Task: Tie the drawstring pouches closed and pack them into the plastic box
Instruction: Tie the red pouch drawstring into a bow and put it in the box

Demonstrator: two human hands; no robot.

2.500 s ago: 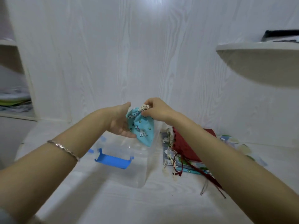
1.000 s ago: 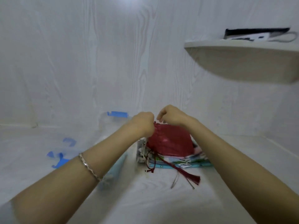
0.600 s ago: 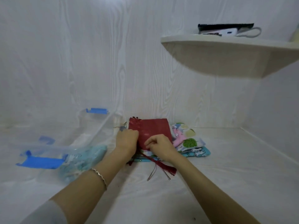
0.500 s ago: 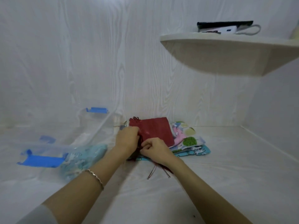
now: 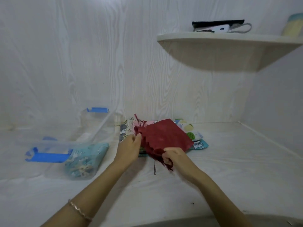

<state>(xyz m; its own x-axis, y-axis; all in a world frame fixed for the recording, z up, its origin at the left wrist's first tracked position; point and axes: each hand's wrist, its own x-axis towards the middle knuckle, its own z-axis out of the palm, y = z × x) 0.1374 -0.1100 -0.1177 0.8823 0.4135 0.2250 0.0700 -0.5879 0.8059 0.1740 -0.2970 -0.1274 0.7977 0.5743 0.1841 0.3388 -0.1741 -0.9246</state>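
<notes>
A dark red drawstring pouch (image 5: 165,135) lies tilted on top of a stack of patterned pouches (image 5: 195,140) near the back wall. My right hand (image 5: 173,157) grips its red drawstrings at the near corner, and the cord ends hang below the fingers. My left hand (image 5: 131,148) holds the pouch's gathered left edge between thumb and fingers. A clear plastic box (image 5: 91,128) with blue latches stands to the left. Inside its near right corner lies a light blue patterned pouch (image 5: 85,159).
A blue latch (image 5: 47,157) marks the box's near end and another (image 5: 97,109) its far end. A curved wall shelf (image 5: 229,48) juts out at the upper right, bearing a black case and a cup. White wood-grain walls close in behind and to the right.
The blue pouch went from my hands into the box. My hands moved to the red pouch, pulled its strings and gathered its mouth; it now lies tilted, pulled toward me.
</notes>
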